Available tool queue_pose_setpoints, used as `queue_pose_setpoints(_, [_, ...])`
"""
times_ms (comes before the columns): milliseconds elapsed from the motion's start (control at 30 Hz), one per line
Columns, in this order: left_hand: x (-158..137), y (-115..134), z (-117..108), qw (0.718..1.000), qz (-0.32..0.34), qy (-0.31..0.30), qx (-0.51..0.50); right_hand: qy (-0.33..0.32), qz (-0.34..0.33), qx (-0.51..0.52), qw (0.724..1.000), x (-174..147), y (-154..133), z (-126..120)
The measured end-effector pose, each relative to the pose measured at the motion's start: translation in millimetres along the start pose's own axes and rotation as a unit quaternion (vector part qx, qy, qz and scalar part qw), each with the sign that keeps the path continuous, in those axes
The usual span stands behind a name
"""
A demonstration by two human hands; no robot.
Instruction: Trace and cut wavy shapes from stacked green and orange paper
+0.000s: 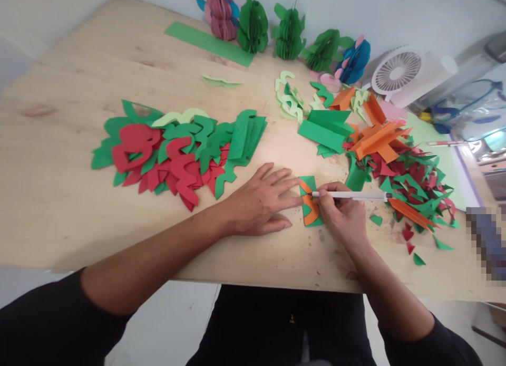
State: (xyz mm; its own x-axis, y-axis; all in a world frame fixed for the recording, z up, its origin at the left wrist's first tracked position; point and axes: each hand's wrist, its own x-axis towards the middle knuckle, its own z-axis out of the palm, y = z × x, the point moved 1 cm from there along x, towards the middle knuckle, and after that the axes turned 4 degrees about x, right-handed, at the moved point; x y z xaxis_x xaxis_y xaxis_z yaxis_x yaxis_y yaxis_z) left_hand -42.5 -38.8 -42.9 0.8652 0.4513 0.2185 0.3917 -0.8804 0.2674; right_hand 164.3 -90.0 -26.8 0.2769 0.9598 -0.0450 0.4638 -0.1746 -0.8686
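Observation:
My right hand grips a white pen, its tip over a small green paper piece. On that piece lies an orange curved paper cutout. With fingers spread, my left hand lies flat on the table, and its fingertips reach the left edge of the green paper and the cutout. Left of my left hand is a pile of red cutouts and green cutouts. Some of the orange cutout is hidden by my fingers.
Paper scraps and orange folded strips cover the right side. Folded green paper lies ahead. Along the wall stand layered green paper shapes, a pink one, a blue one and a white fan. A green strip lies behind.

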Motion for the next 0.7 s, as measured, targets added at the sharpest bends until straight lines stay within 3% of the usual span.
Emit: queue_pose_setpoints(700, [-0.6, -0.6, 1.3, 1.000, 0.004, 0.004, -0.001, -0.008, -0.034, 0.014, 0.999, 5.3, -6.5, 10.0])
